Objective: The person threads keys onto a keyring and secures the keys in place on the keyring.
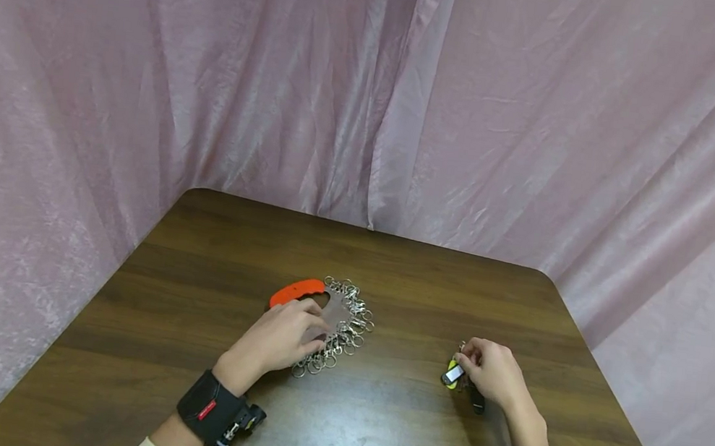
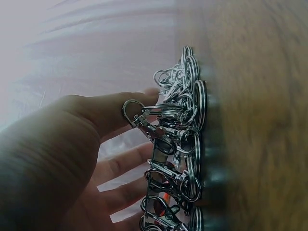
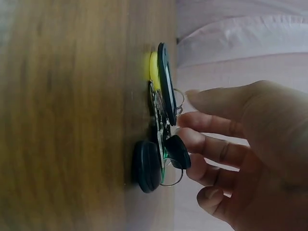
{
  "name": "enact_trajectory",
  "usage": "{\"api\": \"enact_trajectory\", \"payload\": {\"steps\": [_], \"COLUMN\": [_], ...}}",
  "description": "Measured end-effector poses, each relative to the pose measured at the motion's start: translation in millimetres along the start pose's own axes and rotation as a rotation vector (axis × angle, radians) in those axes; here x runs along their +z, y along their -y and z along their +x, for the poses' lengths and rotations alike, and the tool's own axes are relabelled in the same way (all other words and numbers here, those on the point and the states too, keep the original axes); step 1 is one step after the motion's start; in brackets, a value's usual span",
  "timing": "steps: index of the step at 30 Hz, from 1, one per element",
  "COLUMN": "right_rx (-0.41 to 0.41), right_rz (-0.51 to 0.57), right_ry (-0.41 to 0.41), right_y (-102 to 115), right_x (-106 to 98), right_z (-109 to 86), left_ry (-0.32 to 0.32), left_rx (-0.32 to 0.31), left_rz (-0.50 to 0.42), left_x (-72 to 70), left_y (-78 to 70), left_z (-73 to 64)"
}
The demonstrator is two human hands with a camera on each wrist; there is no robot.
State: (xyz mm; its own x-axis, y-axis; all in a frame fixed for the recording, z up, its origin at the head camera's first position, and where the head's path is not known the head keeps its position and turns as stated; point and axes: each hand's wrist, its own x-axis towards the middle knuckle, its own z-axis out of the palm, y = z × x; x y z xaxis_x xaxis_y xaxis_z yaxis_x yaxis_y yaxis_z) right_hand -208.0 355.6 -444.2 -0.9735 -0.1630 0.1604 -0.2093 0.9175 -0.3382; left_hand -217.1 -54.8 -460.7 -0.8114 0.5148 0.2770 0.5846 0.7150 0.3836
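Left hand (image 1: 280, 335), fingers apart, overlies orange-handled metal plate (image 1: 338, 311). Right of it, right hand (image 1: 496, 370), grip unclear, meets black-and-yellow keys (image 1: 453, 375); best pinch one ring (image 3: 173, 185).

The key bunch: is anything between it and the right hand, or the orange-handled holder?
Nothing visible stands between the right hand and the key bunch; the fingertips are right at it. Between the bunch and the orange-handled holder, only tabletop shows; the left hand lies partly over the holder.
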Motion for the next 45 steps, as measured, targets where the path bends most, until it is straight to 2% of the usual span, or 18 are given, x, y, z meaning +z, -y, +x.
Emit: {"api": "enact_trajectory", "payload": {"steps": [6, 14, 18, 23, 26, 30, 37, 45], "right_rx": [-0.03, -0.062, -0.089, -0.093, -0.071, -0.035, -0.003, 0.052], "right_rz": [-0.041, -0.053, -0.021, 0.073, 0.16, 0.31, 0.713, 1.039], "right_ry": [0.004, -0.006, -0.018, -0.082, -0.097, -0.063, -0.018, -0.043], "right_y": [2, 5, 5, 6, 10, 16, 28, 77], "right_x": [3, 8, 7, 1, -4, -10, -13, -12], "right_z": [-0.8, 0.6, -1.0, -3.2, -3.4, -2.0, 3.1, 20.1], "left_ry": [0.003, -0.012, -0.01, -0.013, -0.016, -0.003, 0.099, 0.138], "left_rx": [-0.007, -0.001, 0.004, 0.011, 0.008, -0.019, -0.085, -0.043], "left_rz": [-0.023, -0.011, -0.007, -0.005, -0.007, -0.028, -0.04, -0.011], "left_x": [1.5, 3.0, 3.7, 2.7, 1.6, 0.5, -1.9, 0.1], "left_y": [0.2, -0.2, -1.2, -2.3, -2.7, -4.3, -12.8, -13.6], "left_z": [-0.3, 1.0, 1.8, 2.4, 2.4, 1.2, -1.8, -3.0]}}
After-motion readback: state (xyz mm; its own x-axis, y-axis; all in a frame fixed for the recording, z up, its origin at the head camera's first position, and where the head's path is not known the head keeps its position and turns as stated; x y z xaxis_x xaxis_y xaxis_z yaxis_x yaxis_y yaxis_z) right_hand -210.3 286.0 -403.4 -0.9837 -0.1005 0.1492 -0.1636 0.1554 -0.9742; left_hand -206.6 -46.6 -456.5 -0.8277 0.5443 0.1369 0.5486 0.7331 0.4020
